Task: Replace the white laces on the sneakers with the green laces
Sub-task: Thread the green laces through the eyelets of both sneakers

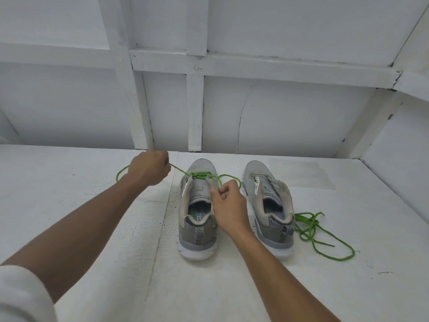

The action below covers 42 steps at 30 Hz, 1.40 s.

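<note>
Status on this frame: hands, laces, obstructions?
Left hand holds green lace taut; right hand pinches its other end. Lace through left sneaker's lowest eyelets. Right sneaker unlaced, second green lace loose beside it. Nothing blocking.

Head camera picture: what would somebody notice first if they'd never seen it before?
The bright green lace jumps out against all the white: it crosses the front eyelets of the left sneaker, with the left hand gripping one strand out to the side and the right hand pinching it by the eyelets. Next comes the second green lace, lying in a loose tangle on the table beside the unlaced right sneaker.
</note>
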### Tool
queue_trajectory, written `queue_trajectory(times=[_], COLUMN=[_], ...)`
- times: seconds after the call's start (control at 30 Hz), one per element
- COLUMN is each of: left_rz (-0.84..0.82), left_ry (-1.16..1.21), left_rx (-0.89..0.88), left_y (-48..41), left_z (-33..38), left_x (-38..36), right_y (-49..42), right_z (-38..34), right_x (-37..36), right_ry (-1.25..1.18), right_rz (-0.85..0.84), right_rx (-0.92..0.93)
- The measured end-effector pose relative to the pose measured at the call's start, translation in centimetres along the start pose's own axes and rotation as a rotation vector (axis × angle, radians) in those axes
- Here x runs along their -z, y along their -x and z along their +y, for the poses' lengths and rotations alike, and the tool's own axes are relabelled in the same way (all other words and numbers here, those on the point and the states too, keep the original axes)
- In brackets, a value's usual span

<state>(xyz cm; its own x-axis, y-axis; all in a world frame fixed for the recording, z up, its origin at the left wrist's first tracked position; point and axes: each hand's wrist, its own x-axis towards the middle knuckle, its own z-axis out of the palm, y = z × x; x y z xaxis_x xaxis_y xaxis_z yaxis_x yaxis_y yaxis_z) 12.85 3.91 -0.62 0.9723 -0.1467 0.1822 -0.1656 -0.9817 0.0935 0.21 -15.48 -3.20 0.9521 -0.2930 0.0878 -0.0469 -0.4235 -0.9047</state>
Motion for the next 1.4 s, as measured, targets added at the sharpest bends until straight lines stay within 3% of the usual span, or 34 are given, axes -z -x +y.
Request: queue_trajectory(times=[0.33,0.7,0.87,1.03,1.4], left_rz=[0.102,-0.016,-0.105,-0.253,-0.098], left_ry=[0.091,0.183,0.226,0.340,0.402], left_rx=[0.119,0.285,0.237,-0.003,0.076], left_y=[-0.3,-1.0,-0.9,0.6,2.3], left_z=[1.3,0.8,0.7,2.2,3.3], left_x=[-0.2,-2.4,-2.2,-1.6,-3.4], right_y=[0.1,0.1,-0.2,-1.7,-2.7], right_z=[0.1,0.0,-0.1,-1.4,-2.0], right_x=[0.8,0.8,1.3,1.7,1.2], right_ry=[0.002,0.020,0.011,0.173,0.268], right_rz=[0.025,0.025,-0.015,-0.164,-0.238], right_rx=[0.006,-0.017,-0.092,-0.136,-0.090])
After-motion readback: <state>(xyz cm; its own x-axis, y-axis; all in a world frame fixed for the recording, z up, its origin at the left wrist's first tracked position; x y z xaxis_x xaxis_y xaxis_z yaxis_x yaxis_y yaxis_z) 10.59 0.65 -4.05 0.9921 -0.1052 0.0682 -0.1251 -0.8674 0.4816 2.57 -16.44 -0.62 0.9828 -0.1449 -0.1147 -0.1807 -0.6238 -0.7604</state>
